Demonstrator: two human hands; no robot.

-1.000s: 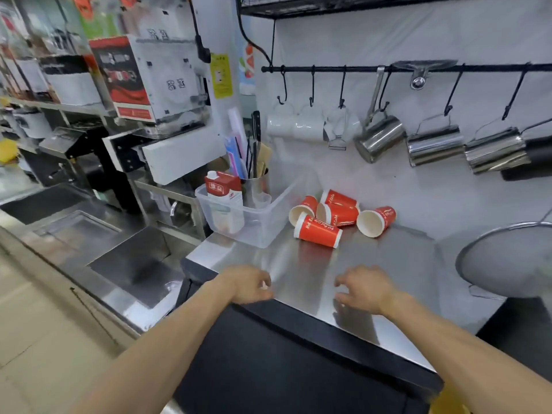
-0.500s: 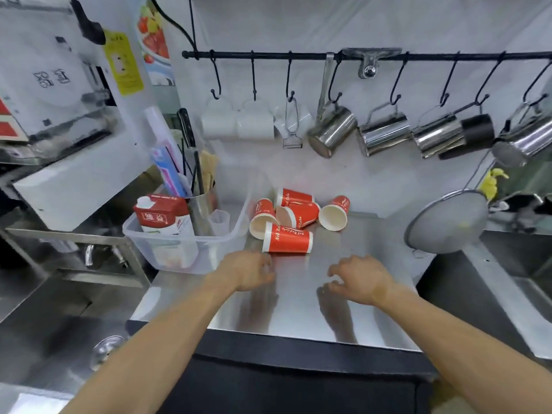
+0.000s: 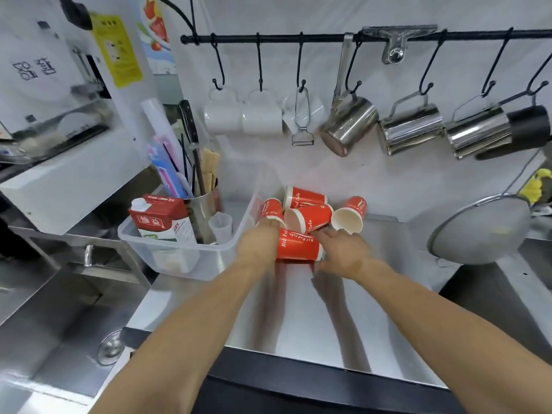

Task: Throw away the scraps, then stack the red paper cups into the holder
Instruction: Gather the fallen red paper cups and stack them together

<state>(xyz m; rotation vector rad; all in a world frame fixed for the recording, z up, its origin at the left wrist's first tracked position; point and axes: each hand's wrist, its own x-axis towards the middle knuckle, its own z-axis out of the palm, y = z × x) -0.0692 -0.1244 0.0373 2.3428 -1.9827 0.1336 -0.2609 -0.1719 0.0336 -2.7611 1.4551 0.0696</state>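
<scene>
Five red paper cups (image 3: 301, 210) lie tumbled on their sides at the back edge of the steel counter (image 3: 298, 318), just beside a clear plastic bin (image 3: 185, 255) at its back left corner. The left hand (image 3: 258, 245) and right hand (image 3: 343, 252) bracket the nearest cup (image 3: 297, 245), one at each end. Whether the fingers actually clasp it, I cannot tell.
</scene>
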